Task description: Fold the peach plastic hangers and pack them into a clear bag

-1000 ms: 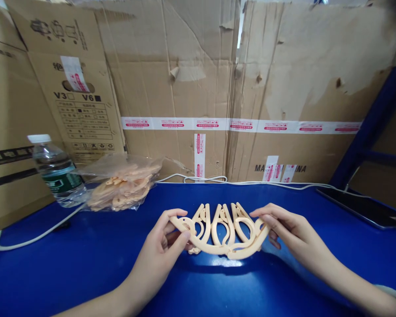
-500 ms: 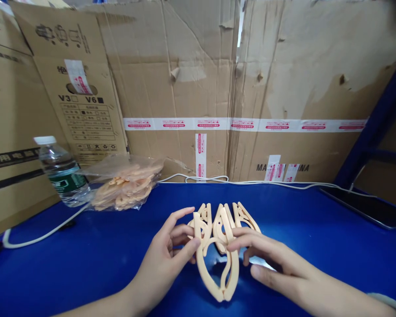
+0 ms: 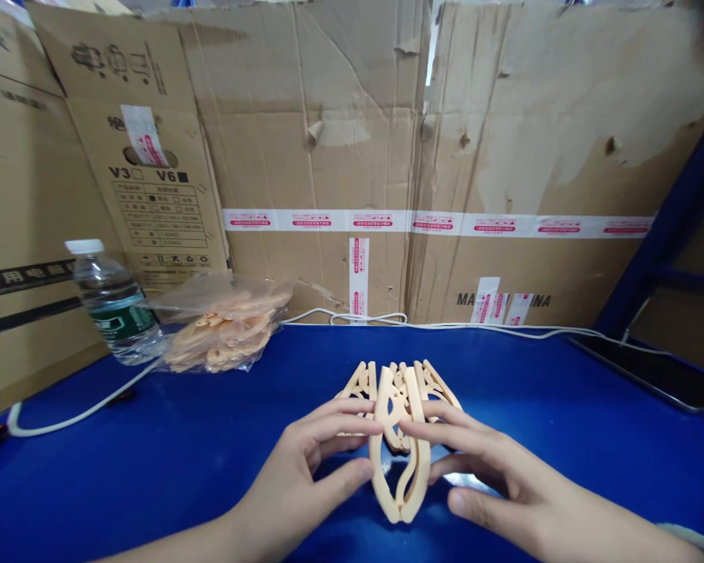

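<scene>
A cream plastic folding hanger (image 3: pixel 400 438) stands folded on the blue tabletop (image 3: pixel 176 453), its two arms pressed together into a narrow loop with several clip loops fanned out behind. My left hand (image 3: pixel 310 477) pinches its left side with fingers and thumb. My right hand (image 3: pixel 486 469) presses the right side with its fingertips, the thumb below.
A clear bag of the same cream hangers (image 3: pixel 223 328) lies at the back left beside a water bottle (image 3: pixel 114 305). A white cable (image 3: pixel 446 322) runs along the cardboard boxes (image 3: pixel 352 148) behind. A dark tablet (image 3: pixel 657 371) rests at the right.
The hanger was spread wide between both hands a second ago. Both hands have moved together and folded its arms into a narrow upright loop.
</scene>
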Tool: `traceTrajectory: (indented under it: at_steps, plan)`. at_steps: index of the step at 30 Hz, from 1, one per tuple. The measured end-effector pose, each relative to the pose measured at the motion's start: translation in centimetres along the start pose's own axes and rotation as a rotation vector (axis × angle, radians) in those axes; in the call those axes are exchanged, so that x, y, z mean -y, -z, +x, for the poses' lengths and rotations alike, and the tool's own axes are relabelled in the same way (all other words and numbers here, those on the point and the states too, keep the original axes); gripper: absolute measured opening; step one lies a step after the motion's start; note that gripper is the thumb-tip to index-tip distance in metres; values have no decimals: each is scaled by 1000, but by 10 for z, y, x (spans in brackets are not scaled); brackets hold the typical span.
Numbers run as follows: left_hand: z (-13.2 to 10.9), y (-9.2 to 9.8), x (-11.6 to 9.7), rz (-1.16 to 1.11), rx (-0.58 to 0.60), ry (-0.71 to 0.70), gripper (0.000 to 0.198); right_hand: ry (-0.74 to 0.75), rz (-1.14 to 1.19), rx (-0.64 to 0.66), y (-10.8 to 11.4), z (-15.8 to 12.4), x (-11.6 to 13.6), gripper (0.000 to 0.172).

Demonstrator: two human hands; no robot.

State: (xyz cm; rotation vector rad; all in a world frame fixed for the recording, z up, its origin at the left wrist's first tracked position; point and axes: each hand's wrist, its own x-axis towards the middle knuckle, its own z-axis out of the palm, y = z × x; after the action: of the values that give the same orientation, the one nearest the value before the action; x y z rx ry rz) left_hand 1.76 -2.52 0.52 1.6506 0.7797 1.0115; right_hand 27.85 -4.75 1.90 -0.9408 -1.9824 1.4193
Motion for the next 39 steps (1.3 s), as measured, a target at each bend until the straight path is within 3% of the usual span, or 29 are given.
traceTrajectory:
  at_steps: [9, 13, 17, 21, 27, 31, 39]
  plan:
    - [2, 1, 3, -167, 118, -23, 40, 11, 102, -24, 3, -1, 0, 47]
    - [-6, 3, 4, -7, 182, -24, 62, 31, 111, 41, 3, -1, 4, 45]
    - [-15, 5, 3, 221, 172, -70, 71, 25, 93, 11, 4, -3, 2, 47]
    - [-16, 7, 1, 239, 81, -89, 75, 16, -4, -111, 19, -3, 3, 51]
    - [-11, 9, 1, 189, 51, -8, 65, -14, -342, -419, 71, -1, 2, 49]
    - [-11, 8, 1, 156, 19, 4, 59, -115, -545, -360, 90, -6, -6, 53]
    - [-8, 8, -3, 151, -35, 20, 51, -235, -781, -132, 86, -9, -10, 67]
